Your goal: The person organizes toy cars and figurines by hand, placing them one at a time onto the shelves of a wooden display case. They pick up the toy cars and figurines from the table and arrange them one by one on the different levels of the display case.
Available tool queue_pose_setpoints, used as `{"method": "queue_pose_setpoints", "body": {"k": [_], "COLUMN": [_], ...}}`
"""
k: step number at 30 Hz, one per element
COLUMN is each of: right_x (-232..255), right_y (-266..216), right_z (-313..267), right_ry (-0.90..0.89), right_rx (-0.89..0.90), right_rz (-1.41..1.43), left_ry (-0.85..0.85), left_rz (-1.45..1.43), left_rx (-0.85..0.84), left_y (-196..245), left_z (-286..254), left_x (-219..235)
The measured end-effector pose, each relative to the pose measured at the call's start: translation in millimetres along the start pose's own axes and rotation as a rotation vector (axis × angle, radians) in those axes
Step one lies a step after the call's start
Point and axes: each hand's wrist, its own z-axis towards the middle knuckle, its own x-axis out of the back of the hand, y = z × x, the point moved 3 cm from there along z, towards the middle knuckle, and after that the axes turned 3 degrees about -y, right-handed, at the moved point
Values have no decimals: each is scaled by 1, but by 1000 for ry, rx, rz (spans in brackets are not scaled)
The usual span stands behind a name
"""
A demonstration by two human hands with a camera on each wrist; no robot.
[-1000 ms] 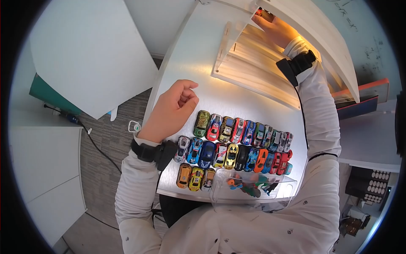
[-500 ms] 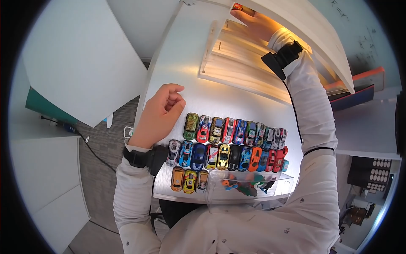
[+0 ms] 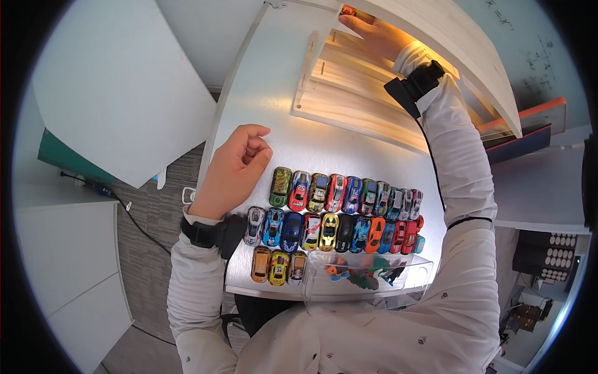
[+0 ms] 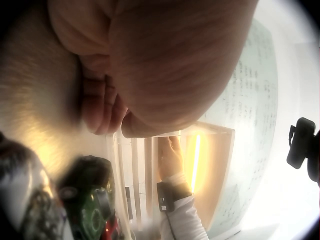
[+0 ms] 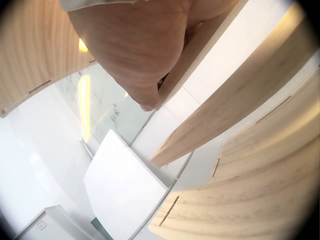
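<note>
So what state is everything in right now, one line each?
Left hand: fingers loosely curled, holding nothing
Right hand: reaching into the wooden shelf, grip hidden
Red toy car: partly hidden, at the right hand
Wooden shelf: lit inside
Light strip: on
Other toy cars: lined up in three rows
Clear plastic box: holding colourful items

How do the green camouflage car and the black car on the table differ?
- Finish: the green camouflage car is patterned; the black car looks mostly plain and dark.
- Row: the green camouflage car is in the row nearest the wooden shelf; the black car is in the middle row.
- Place: the green camouflage car ends its row; the black car has neighbours on both sides.
Shared: both sit roof-up on the table.
</note>
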Motion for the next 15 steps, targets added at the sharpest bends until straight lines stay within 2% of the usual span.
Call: {"method": "queue_pose_setpoints", "body": {"k": [15], "right_x": [3], "right_y": [-7], "right_z": [-3], "right_ry": [6], "right_rx": [-20], "right_rz": [21], "left_ry": [-1], "left_rz": [8], "left_rx": [7], "left_y": [1], "left_z": [0], "left_x": [0]}}
